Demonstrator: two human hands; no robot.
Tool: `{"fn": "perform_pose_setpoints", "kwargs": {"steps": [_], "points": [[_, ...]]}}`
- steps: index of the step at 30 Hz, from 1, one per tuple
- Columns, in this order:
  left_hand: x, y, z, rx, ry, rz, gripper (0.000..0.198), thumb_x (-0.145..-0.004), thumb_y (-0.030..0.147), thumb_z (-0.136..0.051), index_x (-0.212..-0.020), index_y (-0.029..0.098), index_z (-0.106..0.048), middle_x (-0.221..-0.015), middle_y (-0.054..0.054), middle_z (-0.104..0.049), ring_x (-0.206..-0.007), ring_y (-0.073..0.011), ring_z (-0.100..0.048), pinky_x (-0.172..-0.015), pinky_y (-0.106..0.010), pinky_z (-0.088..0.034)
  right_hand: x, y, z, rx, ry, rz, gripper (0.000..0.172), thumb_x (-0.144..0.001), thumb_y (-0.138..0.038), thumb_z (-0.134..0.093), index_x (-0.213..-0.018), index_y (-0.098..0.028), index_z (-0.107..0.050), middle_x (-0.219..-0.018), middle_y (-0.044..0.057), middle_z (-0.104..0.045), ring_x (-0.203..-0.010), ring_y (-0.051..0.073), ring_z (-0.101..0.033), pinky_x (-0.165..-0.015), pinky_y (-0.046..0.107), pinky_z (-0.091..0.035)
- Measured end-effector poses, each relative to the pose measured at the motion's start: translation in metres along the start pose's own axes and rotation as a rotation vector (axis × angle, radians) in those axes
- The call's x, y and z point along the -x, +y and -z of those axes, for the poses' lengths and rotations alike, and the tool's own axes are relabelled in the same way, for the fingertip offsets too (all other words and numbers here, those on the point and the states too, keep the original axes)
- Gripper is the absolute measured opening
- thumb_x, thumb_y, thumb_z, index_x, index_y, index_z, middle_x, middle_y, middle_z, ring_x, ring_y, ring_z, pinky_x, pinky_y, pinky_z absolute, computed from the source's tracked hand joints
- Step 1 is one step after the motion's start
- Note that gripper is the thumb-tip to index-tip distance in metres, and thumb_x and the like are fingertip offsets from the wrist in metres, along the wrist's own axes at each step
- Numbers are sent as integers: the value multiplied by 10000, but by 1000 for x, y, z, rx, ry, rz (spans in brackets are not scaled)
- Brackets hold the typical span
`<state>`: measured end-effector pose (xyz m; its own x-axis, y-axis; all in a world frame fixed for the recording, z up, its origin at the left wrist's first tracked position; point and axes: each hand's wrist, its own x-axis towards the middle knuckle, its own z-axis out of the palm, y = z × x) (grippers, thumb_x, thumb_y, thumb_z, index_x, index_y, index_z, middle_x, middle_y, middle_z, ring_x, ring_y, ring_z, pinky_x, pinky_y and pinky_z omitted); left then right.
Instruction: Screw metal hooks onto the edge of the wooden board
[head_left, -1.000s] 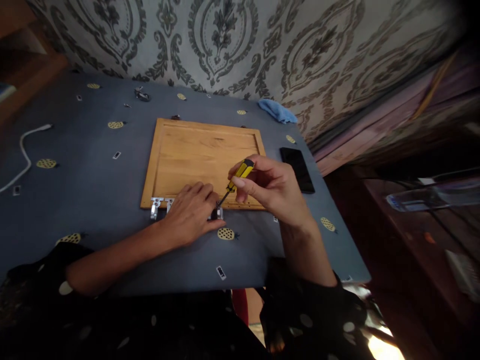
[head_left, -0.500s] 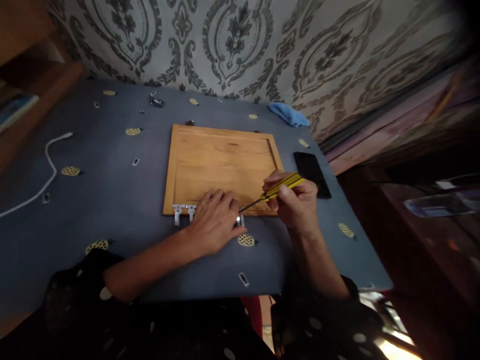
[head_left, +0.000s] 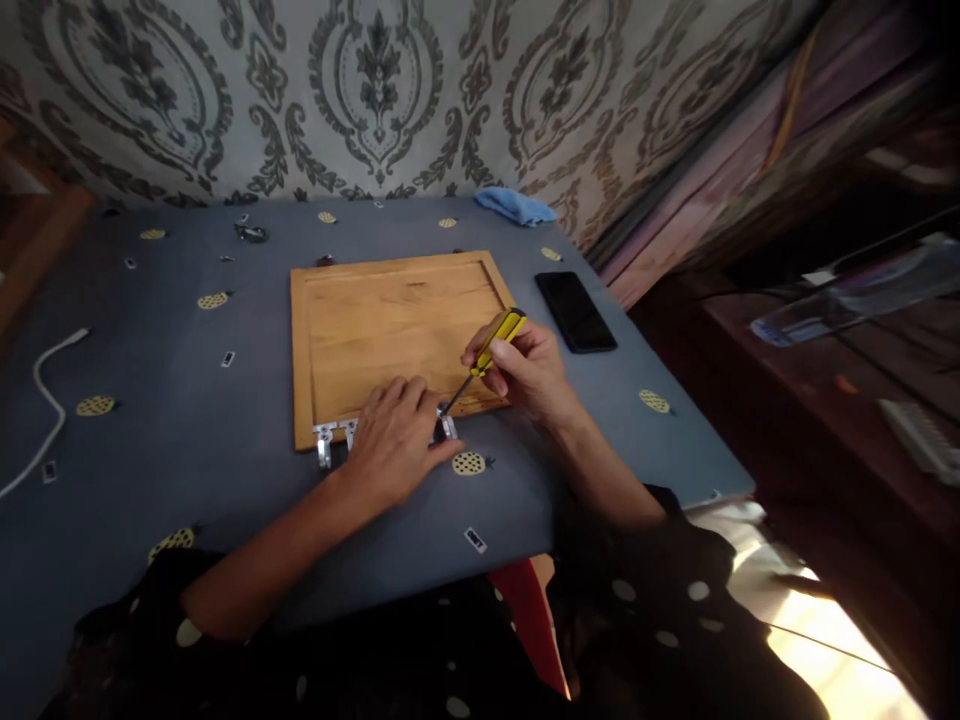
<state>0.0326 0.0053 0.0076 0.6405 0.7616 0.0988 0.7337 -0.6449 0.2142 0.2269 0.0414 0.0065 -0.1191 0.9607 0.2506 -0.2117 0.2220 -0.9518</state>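
A framed wooden board (head_left: 390, 330) lies flat on the table. Along its near edge runs a silver metal hook rail (head_left: 324, 440), its middle covered by my left hand (head_left: 397, 430). That hand grips rail and board edge together, fingers bent over the top and thumb low at the front near the right-hand hook (head_left: 448, 424). Pinched in my right hand (head_left: 529, 370) is a screwdriver (head_left: 496, 343) with a yellow and black handle. Its shaft slants down to the left, and the tip meets the rail's right end beside my left fingers. Any screw there is too small to see.
A black phone (head_left: 576, 312) lies right of the board, and a blue cloth (head_left: 516, 206) rests by the wall. Small dark metal parts (head_left: 251, 232) sit at the back left. A white cable (head_left: 51, 395) curves along the left side of the blue tablecloth (head_left: 247, 400).
My view has swung to the right, so everything sits further left. The screwdriver handle stands steeper and has turned in my right hand; its tip stays at the rail. My left hand keeps its hold.
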Motion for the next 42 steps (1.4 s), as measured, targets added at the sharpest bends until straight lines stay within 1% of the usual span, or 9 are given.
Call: {"fn": "perform_pose_setpoints", "kwargs": {"steps": [3, 9, 17, 20, 23, 26, 30, 34, 42], "points": [[1, 0, -2, 2, 8, 1, 403, -918, 490, -686, -1085, 126, -633, -1092, -113, -649, -1027, -292, -593, -886, -428, -492, 2, -5, 0, 6, -25, -28, 365, -768, -516, -813, -776, -176, -681, -705, -19, -726, -368, 8, -435, -360, 161, -363], [2, 0, -6, 26, 34, 23, 398, -922, 497, -673, -1063, 127, -636, -1054, -106, -638, -1017, -294, -588, -892, -436, -483, 7, -13, -1, 68, -167, -42, 330, -844, -467, -760, -1038, -202, -733, -847, -9, -741, -466, 30, -550, -515, 210, -505], [3, 0, -3, -15, 23, 25, 372, -917, 509, -678, -1011, 155, -620, -1042, -90, -636, -982, -279, -589, -863, -428, -500, 9, -10, -15, 79, -52, -41, 437, -685, -475, -890, -778, -251, -527, -559, -120, -531, -371, 49, -480, -345, 190, -385], [2, 1, -2, -18, 12, 18, 378, -906, 507, -693, -1006, 150, -621, -1037, -90, -634, -976, -281, -590, -854, -426, -502, 10, -15, -12, 62, -81, -19, 400, -701, -436, -888, -774, -234, -550, -654, -92, -614, -376, 38, -507, -345, 182, -399], [2, 0, -4, -22, 28, 6, 377, -919, 515, -673, -1008, 152, -622, -1040, -89, -636, -974, -275, -589, -853, -422, -501, 11, -23, -8, 72, -182, 7, 305, -823, -463, -783, -935, -205, -667, -829, -29, -713, -429, 34, -570, -419, 185, -478], [2, 0, -6, -21, 54, 4, 383, -936, 523, -645, -1025, 151, -622, -1050, -92, -638, -989, -274, -589, -868, -426, -500, 13, -27, -7, 118, -219, 23, 288, -864, -451, -748, -987, -193, -723, -809, -16, -719, -439, 37, -574, -443, 193, -500], [2, -1, -7, -21, 50, 8, 381, -928, 519, -659, -1026, 152, -624, -1039, -93, -640, -984, -273, -589, -862, -417, -491, 15, -23, -11, 199, -42, 125, 272, -808, -462, -802, -811, -204, -713, -670, -49, -640, -404, 49, -529, -378, 196, -454], [2, -1, -6, -23, 36, 0, 403, -911, 521, -684, -1042, 145, -625, -1045, -92, -640, -982, -276, -586, -846, -401, -478, 15, -18, -12, 240, 182, 244, 272, -826, -483, -777, -808, -224, -694, -776, -23, -688, -430, 48, -517, -362, 199, -427], [1, 1, -2, -19, -21, 18, 437, -897, 523, -704, -1072, 129, -631, -1087, -103, -643, -1032, -294, -591, -870, -408, -474, 16, -18, -12, 227, 135, 195, 215, -833, -415, -789, -787, -225, -701, -760, -29, -678, -432, 42, -524, -352, 201, -407]]}}
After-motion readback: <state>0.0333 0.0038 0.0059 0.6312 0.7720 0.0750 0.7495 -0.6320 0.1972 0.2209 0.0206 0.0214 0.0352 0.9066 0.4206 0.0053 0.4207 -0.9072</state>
